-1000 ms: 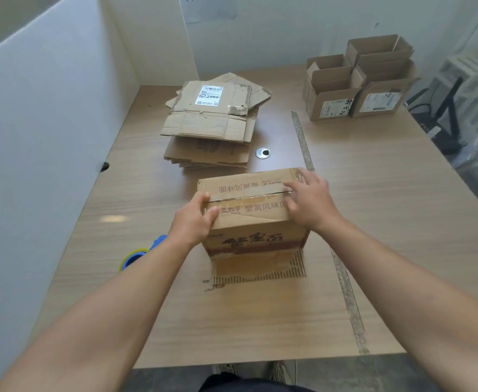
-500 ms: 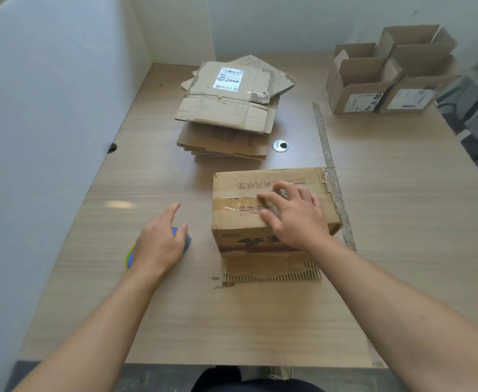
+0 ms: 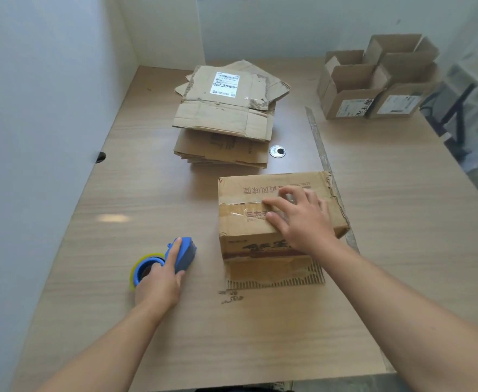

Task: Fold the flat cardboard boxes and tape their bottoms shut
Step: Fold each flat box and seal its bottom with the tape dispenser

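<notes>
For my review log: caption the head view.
Right hand presses down on the box; left hand grips the tape dispenser.

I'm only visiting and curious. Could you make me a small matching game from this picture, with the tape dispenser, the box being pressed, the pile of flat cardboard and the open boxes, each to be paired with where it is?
Things:
1. tape dispenser
2. printed box
3. flat cardboard stack
4. open boxes

Places:
A. far right corner of the table
B. under the straight fingers of the right hand
C. gripped by the left hand
D. far middle of the table, white label on top

Pairs: 1-C, 2-B, 3-D, 4-A
</notes>
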{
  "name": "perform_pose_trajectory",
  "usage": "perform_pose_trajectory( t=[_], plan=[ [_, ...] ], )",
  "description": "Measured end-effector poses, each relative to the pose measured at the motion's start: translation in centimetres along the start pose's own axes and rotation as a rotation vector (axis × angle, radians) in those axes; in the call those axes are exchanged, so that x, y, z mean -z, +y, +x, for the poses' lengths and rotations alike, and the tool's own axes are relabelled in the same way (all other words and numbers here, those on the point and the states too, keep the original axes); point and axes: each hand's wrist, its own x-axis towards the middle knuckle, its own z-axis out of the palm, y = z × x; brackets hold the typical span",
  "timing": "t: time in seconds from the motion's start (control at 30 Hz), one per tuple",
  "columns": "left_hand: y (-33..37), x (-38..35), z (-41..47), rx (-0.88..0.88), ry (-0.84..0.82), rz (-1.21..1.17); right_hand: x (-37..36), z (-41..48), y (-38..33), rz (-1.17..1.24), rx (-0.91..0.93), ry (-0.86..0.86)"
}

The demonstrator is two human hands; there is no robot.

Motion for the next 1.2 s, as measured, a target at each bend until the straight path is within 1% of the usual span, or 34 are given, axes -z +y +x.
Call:
perform_pose_trajectory(
  t=[0.07, 0.17, 0.23, 0.3, 0.4, 0.47, 0.53, 0.63, 0.8, 0.93, 1.1, 1.2],
  plan=[
    [-0.2, 0.4, 0.5, -0.027, 0.018, -0.011, 0.2, 0.1, -0.1, -0.031, 0.009, -0.013],
    [-0.1, 2.8, 1.6, -0.086, 0.094, -0.104, 0.3, 0.4, 0.1, -0.043, 0.038, -0.023],
    [0.7, 5.6, 2.0, -0.167, 0.161, -0.189, 0.3, 0.4, 0.6, 0.048, 0.019, -0.008],
    [2.2, 8.5, 1.6, -0.293, 0.244, -0.229, 0.4, 0.5, 0.9, 0.19, -0.025, 0.026],
    [5.1, 12.4, 0.8, -0.522, 0.401, -0.187, 0.9, 0.8, 0.9, 0.501, -0.14, 0.088],
    [7.0, 13.9, 0.7, -0.686, 0.454, -0.09, 1.2, 0.9, 0.9, 0.565, -0.141, 0.089],
    [8.6, 14.4, 0.9, -0.827, 0.458, -0.005, 1.5, 0.6, 1.2, 0.584, -0.09, 0.064],
    [10.9, 14.0, 1.2, -0.973, 0.411, 0.062, 2.1, 0.0, 2.2, 0.727, 0.001, 0.047],
    [13.9, 13.0, 1.2, -1.05, 0.437, 0.13, 2.4, -0.4, 4.3, 0.942, 0.119, 0.073],
    [15.7, 13.1, 0.8, -1.069, 0.397, 0.163, 2.2, -0.1, 4.9, 0.974, 0.145, 0.04],
    [16.4, 13.1, 0.4, -1.093, 0.371, 0.176, 2.9, 0.4, 5.6, 1.048, 0.135, -0.079],
    [16.9, 13.0, 0.2, -1.104, 0.357, 0.203, 3.0, 0.8, 6.0, 1.019, 0.142, -0.041]
  ],
)
